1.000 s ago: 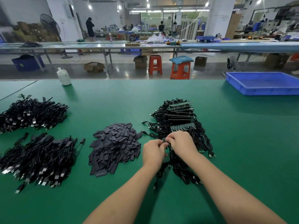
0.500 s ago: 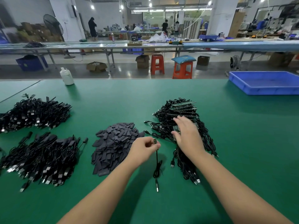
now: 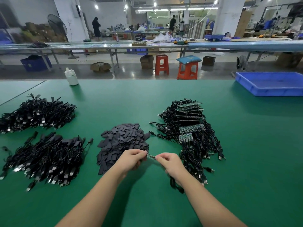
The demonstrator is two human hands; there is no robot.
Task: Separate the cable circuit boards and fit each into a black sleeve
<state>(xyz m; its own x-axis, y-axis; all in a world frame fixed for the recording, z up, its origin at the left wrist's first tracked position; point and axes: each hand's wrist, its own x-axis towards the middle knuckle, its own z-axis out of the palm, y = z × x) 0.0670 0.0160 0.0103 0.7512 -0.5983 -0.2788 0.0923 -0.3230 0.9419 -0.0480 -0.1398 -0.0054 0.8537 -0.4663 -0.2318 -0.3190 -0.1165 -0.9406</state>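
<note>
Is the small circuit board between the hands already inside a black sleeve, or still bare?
Bare: the circuit board shows green between the left hand and right hand, with no sleeve over that stretch.

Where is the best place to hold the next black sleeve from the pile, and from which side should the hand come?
Judging by the pile of black sleeves, take a loose one at its near edge, beside the left hand. Pinch one short end from above, since the sleeves lie flat and overlap; that probably leaves the other end free for the small circuit board.
</note>
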